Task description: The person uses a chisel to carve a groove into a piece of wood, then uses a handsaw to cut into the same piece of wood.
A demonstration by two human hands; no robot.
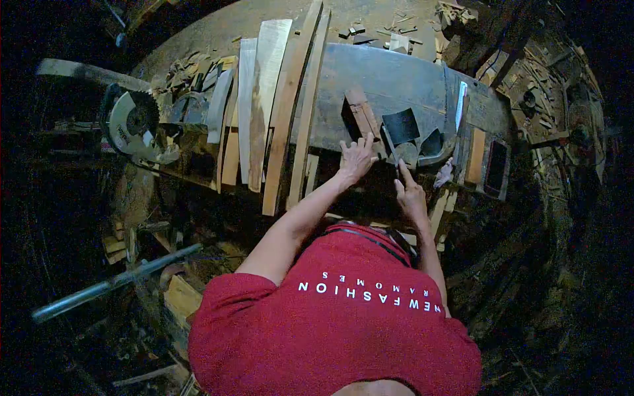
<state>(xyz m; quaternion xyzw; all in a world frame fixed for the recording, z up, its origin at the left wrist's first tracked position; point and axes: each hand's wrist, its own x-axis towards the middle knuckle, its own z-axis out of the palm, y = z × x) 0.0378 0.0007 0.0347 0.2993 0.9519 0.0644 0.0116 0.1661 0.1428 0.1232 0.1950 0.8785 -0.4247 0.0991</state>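
Note:
My left hand (356,158) lies flat with its fingers spread on the near edge of the dark workbench slab (396,72). Its fingertips touch the lower end of a small reddish wooden block (362,112). My right hand (411,195) is curled around the thin handle of a hatchet-like tool, index finger stretched along it. The tool's dark flat blade (401,125) rests on the slab just right of the block. A second dark curved piece (432,142) lies beside the blade. Both forearms reach out from my red shirt (330,323).
Several long planks (264,99) lean side by side left of the slab. A circular saw (132,122) sits at the far left. A metal pipe (112,284) slants across the lower left. A bright metal strip (460,105) and a dark rectangular frame (495,165) lie right. Wood scraps litter the floor.

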